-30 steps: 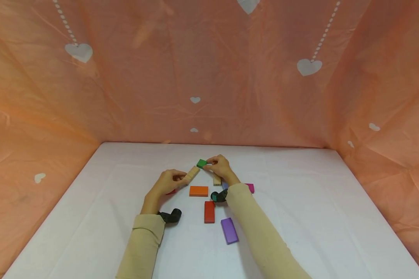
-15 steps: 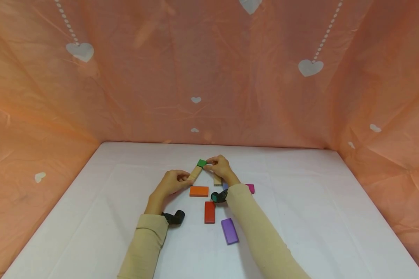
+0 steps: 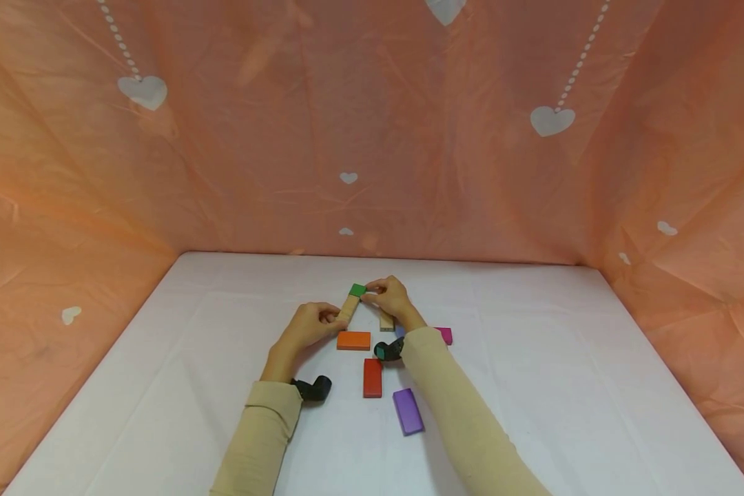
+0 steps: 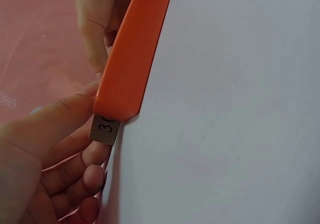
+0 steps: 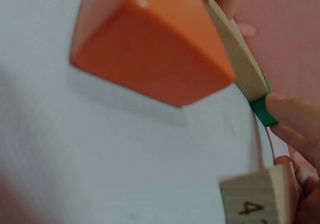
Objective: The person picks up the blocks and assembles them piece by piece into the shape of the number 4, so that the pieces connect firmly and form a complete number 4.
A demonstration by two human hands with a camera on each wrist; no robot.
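Note:
My left hand (image 3: 308, 324) pinches the near end of a plain wooden block (image 3: 348, 307) between thumb and fingers. A number is printed on that block's end (image 4: 104, 129) in the left wrist view. At its far end, a green block (image 3: 357, 290) touches it at an angle. My right hand (image 3: 393, 297) pinches the green block from the right; the right wrist view shows a thumb or finger against the green block (image 5: 263, 111). Under the right hand lies a second plain wooden block (image 3: 387, 321), partly hidden, with a number on its end.
An orange block (image 3: 353, 340) lies just in front of the hands. Nearer are a red block (image 3: 373, 378) and a purple block (image 3: 408, 412). A blue block (image 3: 400, 331) and a magenta block (image 3: 446, 335) are partly covered by the right arm. Orange cloth (image 3: 372, 138) walls the white table.
My left hand has moved right with the wooden block, turning it, so its far end now meets the green block. A red piece beside the left hand has become hidden. My right hand stays put.

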